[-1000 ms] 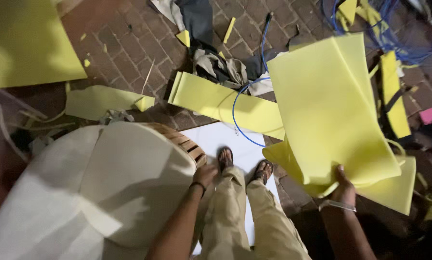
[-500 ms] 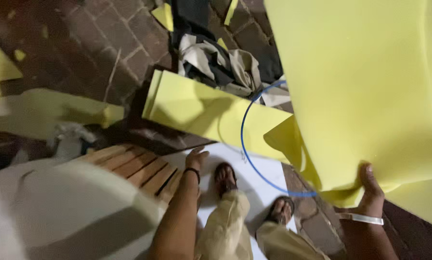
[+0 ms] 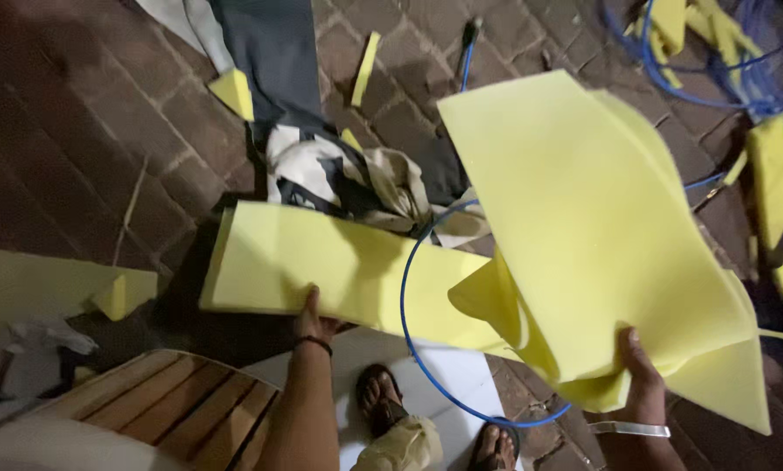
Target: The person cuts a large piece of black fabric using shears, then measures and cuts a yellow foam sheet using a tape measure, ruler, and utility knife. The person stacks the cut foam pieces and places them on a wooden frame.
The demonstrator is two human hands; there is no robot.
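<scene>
the long yellow foam slab (image 3: 339,270) lies flat on the brick floor (image 3: 77,148), just ahead of our feet, with its far edge against a heap of crumpled cloth (image 3: 348,179). at the far left a smaller foam offcut (image 3: 125,296) sits apart from it, and a slatted wooden seat (image 3: 173,410) is close under our left arm. our left hand (image 3: 314,321) reaches down to the slab's near edge with the fingers curled over it; we judge it a light pinch on the rim, though the fingertips are hidden under the foam, so we cannot tell how firm the hold is. to lift this piece well we want the thumb on top and the fingers well underneath, taking it nearer its middle so the long ends do not droop and drag. a blue hose loop (image 3: 417,349) arcs over the slab's right end and down past our sandalled feet (image 3: 382,406), so we should raise the slab clear of it rather than pull through it. to the right, our right hand (image 3: 642,375) is closed on the lower corner of a big stack of yellow foam sheets (image 3: 592,235), held up and tilted, the bottom layers folding where we grip. we should keep that bundle high so it does not hide the left hand's work.
</scene>
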